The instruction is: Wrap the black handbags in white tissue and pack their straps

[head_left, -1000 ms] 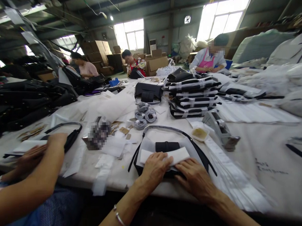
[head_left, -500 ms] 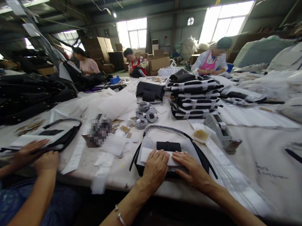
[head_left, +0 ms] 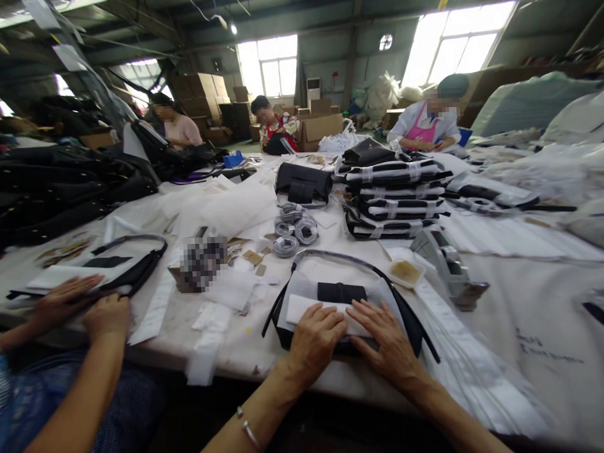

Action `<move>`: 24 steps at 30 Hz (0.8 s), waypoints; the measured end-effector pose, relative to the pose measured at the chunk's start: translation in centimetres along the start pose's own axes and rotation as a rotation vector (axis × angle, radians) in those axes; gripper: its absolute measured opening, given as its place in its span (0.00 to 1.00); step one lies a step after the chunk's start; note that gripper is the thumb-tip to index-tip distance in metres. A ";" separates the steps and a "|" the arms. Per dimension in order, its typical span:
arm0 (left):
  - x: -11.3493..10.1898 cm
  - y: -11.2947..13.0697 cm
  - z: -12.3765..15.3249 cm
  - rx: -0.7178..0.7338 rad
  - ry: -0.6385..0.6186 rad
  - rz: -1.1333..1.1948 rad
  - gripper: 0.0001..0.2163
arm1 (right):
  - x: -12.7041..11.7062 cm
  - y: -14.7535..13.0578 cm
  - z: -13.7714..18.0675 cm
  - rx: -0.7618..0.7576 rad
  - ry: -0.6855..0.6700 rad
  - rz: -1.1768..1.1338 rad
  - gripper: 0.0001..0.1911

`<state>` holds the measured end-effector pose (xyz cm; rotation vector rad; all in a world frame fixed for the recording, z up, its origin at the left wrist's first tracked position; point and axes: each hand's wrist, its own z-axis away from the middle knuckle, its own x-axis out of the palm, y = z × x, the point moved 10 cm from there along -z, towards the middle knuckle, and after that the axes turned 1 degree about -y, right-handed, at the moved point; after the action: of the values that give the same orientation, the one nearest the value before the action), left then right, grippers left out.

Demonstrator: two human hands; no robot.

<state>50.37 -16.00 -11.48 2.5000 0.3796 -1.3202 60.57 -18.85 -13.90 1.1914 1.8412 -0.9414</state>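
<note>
A black handbag (head_left: 415, 318) lies in front of me at the table's near edge, its wrapped handle (head_left: 340, 253) arching away from me. White sheet material (head_left: 299, 308) covers most of its front, leaving a black tab (head_left: 341, 291) showing. My left hand (head_left: 317, 329) lies on the white sheet with its fingers stretched out. Beside it, my right hand (head_left: 384, 333) rests on the same sheet, fingers spread and thumb toward the left hand. Neither hand grips anything. Both cover the lower middle of the bag.
At left, a co-worker's hands (head_left: 106, 315) press on another black bag (head_left: 148, 266). A tape dispenser (head_left: 451, 270) and a small tray (head_left: 405, 273) stand to my right. Beyond lie coiled straps (head_left: 307, 231) and stacked wrapped bags (head_left: 396, 209). Three people sit across the table.
My right hand's fingers have spread and moved slightly up on the sheet. The left hand stays on it. The whole view has shifted a little.
</note>
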 end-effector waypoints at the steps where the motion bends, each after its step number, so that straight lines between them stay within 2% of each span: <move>1: 0.3 0.2 -0.4 0.006 -0.059 -0.033 0.09 | -0.1 -0.1 -0.1 0.000 -0.002 0.007 0.23; 4: 0.7 1.2 -1.4 0.054 -0.173 -0.104 0.07 | -0.8 -0.7 -0.7 -0.003 -0.009 0.047 0.21; 7: 0.7 1.8 -1.5 0.103 -0.209 -0.122 0.06 | -1.6 -1.4 -1.3 -0.028 -0.015 0.080 0.20; 10: 1.0 1.5 -1.0 0.089 -0.215 -0.090 0.06 | -1.7 -2.2 -1.5 -0.093 -0.037 0.073 0.20; 13: 1.2 0.9 -0.5 0.051 -0.198 -0.049 0.07 | -1.0 -2.8 -1.0 -0.166 -0.021 0.059 0.26; 17: 1.1 0.6 -0.3 0.031 -0.153 -0.030 0.07 | 0.1 -2.4 -0.1 -0.250 0.068 0.075 0.34; 22: -0.4 -0.4 -0.4 -0.112 0.016 -0.178 0.11 | 0.7 -1.5 0.2 -0.340 0.082 0.062 0.38; 24: -0.3 -0.5 -0.3 -0.117 0.020 -0.207 0.09 | 0.8 -1.0 0.3 -0.353 0.080 0.037 0.38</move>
<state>50.27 -15.49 -11.17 2.4310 0.7159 -1.3055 59.44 -19.12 -14.52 1.0503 1.9423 -0.5240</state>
